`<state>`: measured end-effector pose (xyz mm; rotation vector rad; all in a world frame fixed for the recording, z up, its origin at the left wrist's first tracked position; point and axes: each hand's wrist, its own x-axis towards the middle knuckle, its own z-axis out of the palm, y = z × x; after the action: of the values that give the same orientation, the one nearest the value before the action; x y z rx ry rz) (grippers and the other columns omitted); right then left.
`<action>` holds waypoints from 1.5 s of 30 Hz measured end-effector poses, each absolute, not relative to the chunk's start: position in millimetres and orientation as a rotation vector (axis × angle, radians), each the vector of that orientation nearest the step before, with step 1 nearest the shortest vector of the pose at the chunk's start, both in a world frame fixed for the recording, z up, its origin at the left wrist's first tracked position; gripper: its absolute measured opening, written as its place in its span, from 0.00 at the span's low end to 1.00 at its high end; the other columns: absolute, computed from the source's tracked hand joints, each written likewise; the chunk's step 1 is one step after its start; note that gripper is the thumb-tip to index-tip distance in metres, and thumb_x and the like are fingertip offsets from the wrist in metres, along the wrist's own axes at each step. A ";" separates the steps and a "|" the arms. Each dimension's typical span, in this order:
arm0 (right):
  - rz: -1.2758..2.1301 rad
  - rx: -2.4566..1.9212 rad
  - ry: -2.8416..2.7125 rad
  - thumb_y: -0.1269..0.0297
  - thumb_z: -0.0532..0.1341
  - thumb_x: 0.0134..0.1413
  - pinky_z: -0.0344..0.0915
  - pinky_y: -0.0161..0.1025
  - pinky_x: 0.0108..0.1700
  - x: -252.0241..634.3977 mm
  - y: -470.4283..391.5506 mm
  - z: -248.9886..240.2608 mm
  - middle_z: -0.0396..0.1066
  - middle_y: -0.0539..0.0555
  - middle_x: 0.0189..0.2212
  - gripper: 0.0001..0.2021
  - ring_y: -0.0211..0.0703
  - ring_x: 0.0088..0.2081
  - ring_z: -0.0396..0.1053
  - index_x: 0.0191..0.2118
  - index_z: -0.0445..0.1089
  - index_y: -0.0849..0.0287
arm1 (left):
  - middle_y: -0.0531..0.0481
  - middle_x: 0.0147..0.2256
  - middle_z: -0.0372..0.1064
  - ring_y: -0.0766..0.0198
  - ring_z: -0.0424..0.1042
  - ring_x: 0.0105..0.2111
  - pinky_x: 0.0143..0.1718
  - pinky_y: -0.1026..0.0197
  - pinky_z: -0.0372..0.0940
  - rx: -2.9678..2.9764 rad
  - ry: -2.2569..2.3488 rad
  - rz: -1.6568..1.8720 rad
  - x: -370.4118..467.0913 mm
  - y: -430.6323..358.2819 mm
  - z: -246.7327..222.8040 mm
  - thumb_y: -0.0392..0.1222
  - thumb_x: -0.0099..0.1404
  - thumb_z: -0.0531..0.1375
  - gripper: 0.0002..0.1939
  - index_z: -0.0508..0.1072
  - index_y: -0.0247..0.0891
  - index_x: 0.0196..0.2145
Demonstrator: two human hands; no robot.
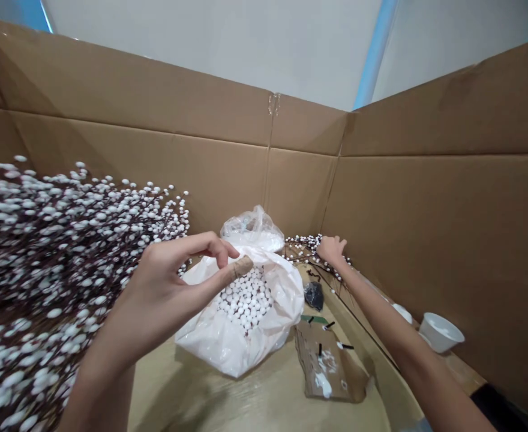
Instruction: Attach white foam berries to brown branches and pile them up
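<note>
My left hand (174, 282) hovers over the near left side of a white plastic bag (286, 288). Its thumb, wrapped in tan tape, comes close to the bent index finger in a pinch; anything between the tips is too small to make out. Loose white beads (246, 303) fill the open bag. Far to the right, my right hand (331, 249) reaches to a small bunch of white-berry stems (306, 242), fingers curled down at it. What those fingers hold is hidden. A large mass of similar white-berry branches (88, 234) lies along the left.
Behind the bag sits a clear plastic bag (252, 228). A dark packet (313, 295) and a glue-smeared cardboard piece (331, 369) with short black sticks lie to the right. A white bowl (441, 331) stands beyond my right forearm. Tall cardboard walls (201, 168) enclose the table.
</note>
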<state>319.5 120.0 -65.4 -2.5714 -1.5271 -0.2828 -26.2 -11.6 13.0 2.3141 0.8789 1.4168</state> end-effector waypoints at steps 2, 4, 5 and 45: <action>-0.194 -2.578 -1.439 0.59 0.57 0.59 0.65 0.48 0.47 319.5 112.8 -52.2 0.72 0.57 0.43 0.13 0.45 0.44 0.70 0.43 0.70 0.64 | 0.53 0.30 0.73 0.64 0.73 0.32 0.32 0.65 0.65 2.307 0.909 1.335 -25.4 -13.2 14.3 0.47 0.58 0.62 0.11 0.69 0.39 0.24; -0.148 -2.541 -1.386 0.61 0.56 0.60 0.67 0.43 0.43 319.1 102.8 -39.8 0.73 0.58 0.40 0.12 0.43 0.41 0.71 0.40 0.71 0.64 | 0.53 0.30 0.73 0.64 0.72 0.32 0.30 0.66 0.65 2.297 0.929 1.246 -23.6 -13.6 15.1 0.49 0.58 0.62 0.10 0.71 0.39 0.27; -0.140 -2.509 -1.373 0.63 0.55 0.60 0.67 0.41 0.42 318.9 96.9 -34.0 0.73 0.60 0.39 0.11 0.45 0.42 0.72 0.38 0.72 0.64 | 0.53 0.29 0.72 0.64 0.72 0.31 0.30 0.66 0.65 2.292 0.932 1.215 -22.5 -13.3 15.1 0.49 0.59 0.61 0.11 0.72 0.39 0.28; 0.950 -0.850 -1.230 0.48 0.59 0.46 0.54 0.35 0.28 89.1 -11.6 -121.4 0.61 0.48 0.14 0.20 0.37 0.21 0.57 0.16 0.63 0.59 | 0.51 0.22 0.67 0.65 0.65 0.25 0.28 0.64 0.60 1.574 0.851 1.437 -14.4 6.8 -90.4 0.47 0.52 0.63 0.12 0.72 0.34 0.23</action>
<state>89.1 -11.6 -121.4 -0.8505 -1.2299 0.9500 -14.4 6.8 -90.4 1.5741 0.8511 1.4372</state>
